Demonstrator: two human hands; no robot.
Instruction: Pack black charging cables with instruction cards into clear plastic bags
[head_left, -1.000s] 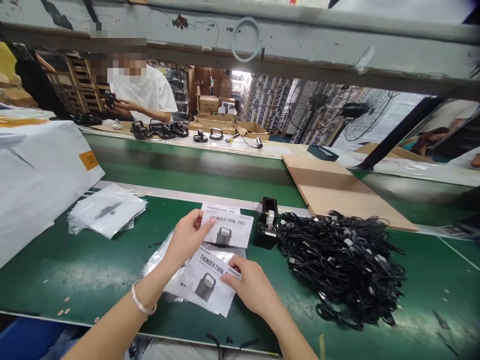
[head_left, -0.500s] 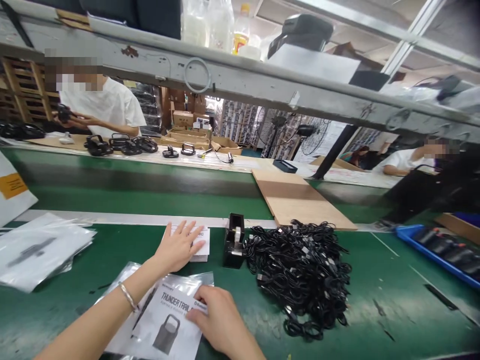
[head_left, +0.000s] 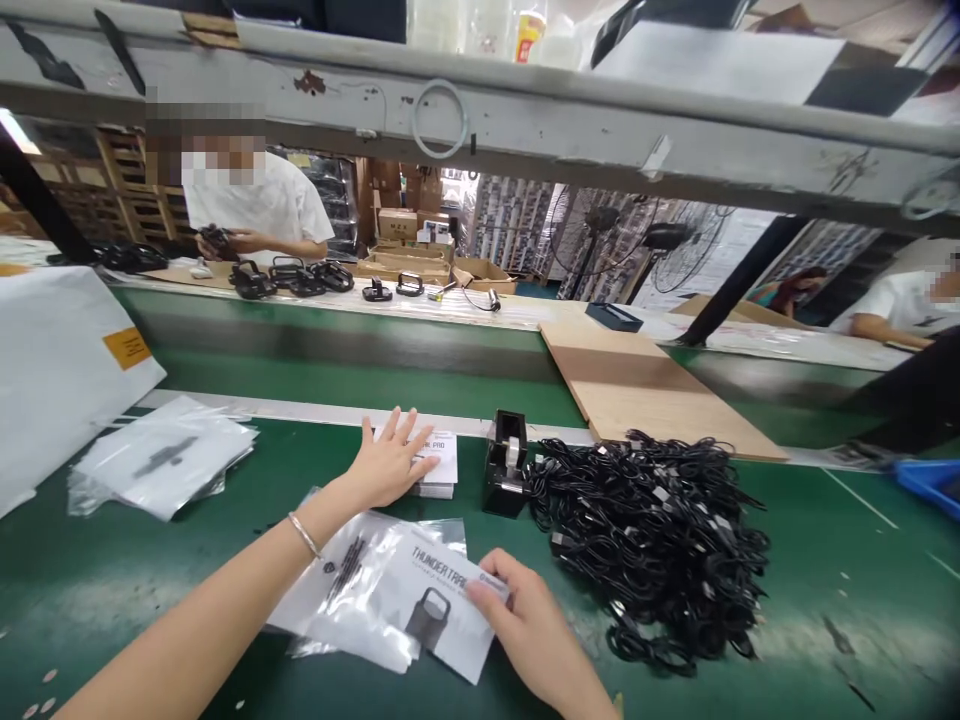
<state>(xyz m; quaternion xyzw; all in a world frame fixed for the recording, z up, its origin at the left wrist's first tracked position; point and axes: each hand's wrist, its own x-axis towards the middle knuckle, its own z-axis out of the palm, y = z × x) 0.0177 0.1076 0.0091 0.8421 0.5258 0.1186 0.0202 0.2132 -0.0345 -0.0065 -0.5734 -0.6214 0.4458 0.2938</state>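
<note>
My left hand (head_left: 391,462) lies with fingers spread across a small stack of white printed booklets (head_left: 444,462). My right hand (head_left: 534,615) pinches the upper right corner of a single booklet (head_left: 457,640), thumb on top. Its cover reads "THUNDER TRAIL" and shows a dark speaker with a handle. The booklet's left part overlaps several clear plastic bags (head_left: 352,600) with black print, spread on the green bench below my left forearm. A black tape dispenser (head_left: 504,490) stands just right of the booklet stack.
Right of the dispenser lies a heap of black cables (head_left: 652,550). More flat bags (head_left: 161,460) are stacked at left, near a large white sack (head_left: 60,370). Behind are a wooden board (head_left: 660,390), a blue tray (head_left: 930,485) and an overhead shelf. A co-worker (head_left: 259,215) handles a black item across the bench.
My right hand has drawn the booklet to the right, uncovering more of the bags. My left hand stays on the stack. The camera view has shifted left.
</note>
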